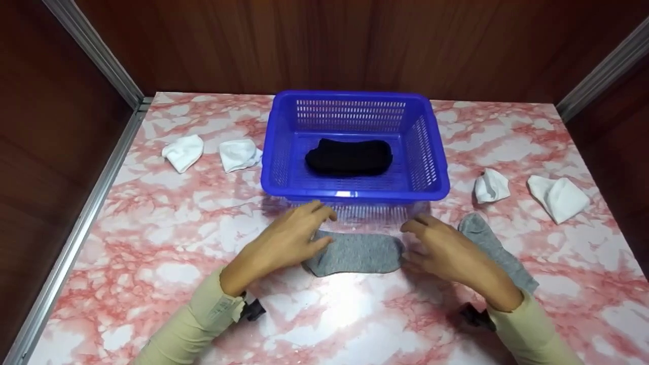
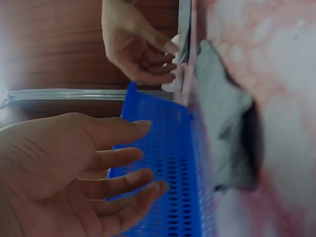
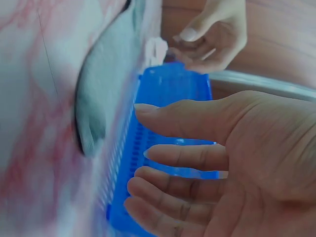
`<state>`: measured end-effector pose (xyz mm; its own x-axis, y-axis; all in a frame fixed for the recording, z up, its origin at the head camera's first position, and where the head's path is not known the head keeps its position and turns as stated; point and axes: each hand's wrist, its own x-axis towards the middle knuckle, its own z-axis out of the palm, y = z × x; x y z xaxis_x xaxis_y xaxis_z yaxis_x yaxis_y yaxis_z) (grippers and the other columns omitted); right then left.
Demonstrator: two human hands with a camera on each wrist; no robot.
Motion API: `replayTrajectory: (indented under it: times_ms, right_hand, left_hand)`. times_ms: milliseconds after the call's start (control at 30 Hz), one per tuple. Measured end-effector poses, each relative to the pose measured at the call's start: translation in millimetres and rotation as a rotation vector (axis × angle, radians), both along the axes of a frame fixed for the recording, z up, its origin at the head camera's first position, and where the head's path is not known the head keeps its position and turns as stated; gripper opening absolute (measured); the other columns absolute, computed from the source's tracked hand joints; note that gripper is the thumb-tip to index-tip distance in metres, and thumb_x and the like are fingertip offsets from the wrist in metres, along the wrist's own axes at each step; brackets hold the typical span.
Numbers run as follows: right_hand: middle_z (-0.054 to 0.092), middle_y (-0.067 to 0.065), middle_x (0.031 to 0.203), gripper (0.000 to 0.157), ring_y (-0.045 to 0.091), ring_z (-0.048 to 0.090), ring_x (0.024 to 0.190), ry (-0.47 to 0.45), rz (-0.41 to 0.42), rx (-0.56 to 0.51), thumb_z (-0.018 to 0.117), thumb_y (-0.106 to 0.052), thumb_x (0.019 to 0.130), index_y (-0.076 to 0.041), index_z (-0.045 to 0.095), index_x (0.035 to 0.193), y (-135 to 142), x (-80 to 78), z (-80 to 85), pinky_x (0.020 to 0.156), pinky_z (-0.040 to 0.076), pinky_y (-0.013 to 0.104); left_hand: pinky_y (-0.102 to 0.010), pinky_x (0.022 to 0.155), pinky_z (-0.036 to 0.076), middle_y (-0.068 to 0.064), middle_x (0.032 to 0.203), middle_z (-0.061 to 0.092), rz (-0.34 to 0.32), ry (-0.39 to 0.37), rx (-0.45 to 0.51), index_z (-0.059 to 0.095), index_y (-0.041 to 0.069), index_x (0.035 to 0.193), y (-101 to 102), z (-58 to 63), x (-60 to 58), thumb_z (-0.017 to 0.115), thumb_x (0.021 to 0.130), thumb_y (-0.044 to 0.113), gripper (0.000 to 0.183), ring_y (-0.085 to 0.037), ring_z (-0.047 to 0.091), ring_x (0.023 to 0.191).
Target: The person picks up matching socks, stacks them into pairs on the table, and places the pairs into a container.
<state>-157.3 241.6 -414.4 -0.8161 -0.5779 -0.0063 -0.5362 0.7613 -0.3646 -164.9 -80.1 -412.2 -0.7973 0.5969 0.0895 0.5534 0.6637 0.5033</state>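
Observation:
A grey sock (image 1: 360,253) lies flat on the table in front of the basket, its length running left to right. Over its left end hovers my left hand (image 1: 286,235), fingers relaxed and holding nothing. My right hand (image 1: 443,248) is at the sock's right end, fingers loosely bent with nothing between them. Both wrist views show the hands above the grey sock (image 2: 224,118), apart from it. A second grey sock (image 1: 494,248) lies slantwise beside my right hand, partly hidden by the forearm. Black socks (image 1: 350,157) lie inside the blue basket (image 1: 355,194).
Two folded white socks (image 1: 185,152) (image 1: 239,154) lie left of the basket. Two more white socks (image 1: 492,186) (image 1: 559,197) lie to its right. Dark wooden panels (image 1: 355,45) wall in the marbled red-and-white table (image 1: 167,314) at the back and sides.

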Motion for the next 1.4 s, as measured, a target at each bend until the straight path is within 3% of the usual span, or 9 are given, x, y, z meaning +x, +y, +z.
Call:
replayTrajectory:
  times_ms: [167, 333, 467, 600, 833, 1000, 1167, 1400]
  right_hand:
    - [0.069, 0.014, 0.111, 0.033, 0.026, 0.067, 0.095, -0.002, -0.051, -0.015, 0.078, -0.005, 0.084, 0.000, 0.069, 0.116, 20.5, 2.1, 5.7, 0.081, 0.058, 0.048]
    - [0.068, 0.015, 0.109, 0.037, 0.026, 0.064, 0.093, 0.023, -0.088, 0.018, 0.080, -0.008, 0.086, 0.002, 0.069, 0.120, 44.6, 3.3, 9.7, 0.081, 0.057, 0.049]
    - [0.066, 0.015, 0.106, 0.037, 0.025, 0.061, 0.092, 0.043, -0.106, 0.034, 0.082, -0.007, 0.085, 0.004, 0.068, 0.117, 64.3, 3.7, 6.0, 0.079, 0.055, 0.047]
    - [0.065, 0.023, 0.117, 0.044, 0.036, 0.065, 0.103, -0.017, -0.166, 0.054, 0.083, -0.010, 0.086, 0.005, 0.064, 0.123, 82.6, 5.1, 3.8, 0.088, 0.055, 0.056]
    - [0.061, 0.032, 0.123, 0.061, 0.041, 0.064, 0.102, -0.107, -0.262, 0.085, 0.085, -0.019, 0.087, 0.008, 0.056, 0.134, 105.3, 8.4, -0.6, 0.084, 0.053, 0.059]
    - [0.057, 0.039, 0.127, 0.068, 0.052, 0.061, 0.111, -0.166, -0.314, 0.110, 0.083, -0.024, 0.089, 0.013, 0.052, 0.137, 114.4, 9.3, -4.7, 0.089, 0.051, 0.065]
    - [0.057, 0.040, 0.122, 0.069, 0.054, 0.060, 0.108, -0.192, -0.373, 0.121, 0.081, -0.024, 0.090, 0.017, 0.050, 0.135, 118.8, 10.5, -9.0, 0.086, 0.050, 0.065]
    - [0.056, 0.044, 0.123, 0.073, 0.058, 0.059, 0.110, -0.223, -0.400, 0.140, 0.079, -0.027, 0.092, 0.021, 0.048, 0.136, 119.4, 11.9, -15.8, 0.089, 0.050, 0.067]
  left_hand:
    - [-0.036, 0.081, 0.061, -0.009, 0.110, 0.071, 0.023, 0.119, 0.073, 0.071, 0.006, 0.120, -4.6, 8.5, -9.4, 0.073, 0.098, 0.024, 0.028, -0.023, 0.069, 0.092]
    - [-0.031, 0.078, 0.062, -0.007, 0.105, 0.074, 0.064, 0.173, 0.161, 0.071, 0.006, 0.117, -10.6, 13.7, -23.5, 0.071, 0.101, 0.025, 0.025, -0.021, 0.072, 0.089]
    - [-0.035, 0.088, 0.061, -0.009, 0.111, 0.074, 0.091, 0.242, 0.188, 0.070, 0.005, 0.121, -17.7, 15.9, -38.0, 0.071, 0.101, 0.026, 0.029, -0.024, 0.071, 0.099]
    - [-0.041, 0.100, 0.057, -0.012, 0.119, 0.070, 0.136, 0.294, 0.202, 0.068, 0.005, 0.126, -23.8, 18.5, -56.0, 0.072, 0.100, 0.027, 0.034, -0.029, 0.066, 0.112]
    - [-0.046, 0.110, 0.052, -0.017, 0.135, 0.064, 0.223, 0.288, 0.203, 0.066, 0.003, 0.133, -30.8, 21.0, -87.0, 0.071, 0.101, 0.030, 0.042, -0.034, 0.059, 0.126]
    - [-0.048, 0.122, 0.042, -0.022, 0.146, 0.057, 0.300, 0.281, 0.170, 0.063, 0.003, 0.139, -38.9, 15.8, -107.0, 0.070, 0.101, 0.032, 0.049, -0.038, 0.050, 0.141]
    - [-0.051, 0.125, 0.038, -0.024, 0.150, 0.053, 0.352, 0.269, 0.140, 0.059, 0.003, 0.144, -49.1, 9.1, -124.9, 0.071, 0.100, 0.034, 0.055, -0.041, 0.046, 0.144]
    - [-0.051, 0.125, 0.037, -0.025, 0.155, 0.048, 0.441, 0.168, 0.103, 0.050, 0.001, 0.153, -57.5, -0.6, -146.7, 0.069, 0.100, 0.031, 0.063, -0.042, 0.044, 0.146]
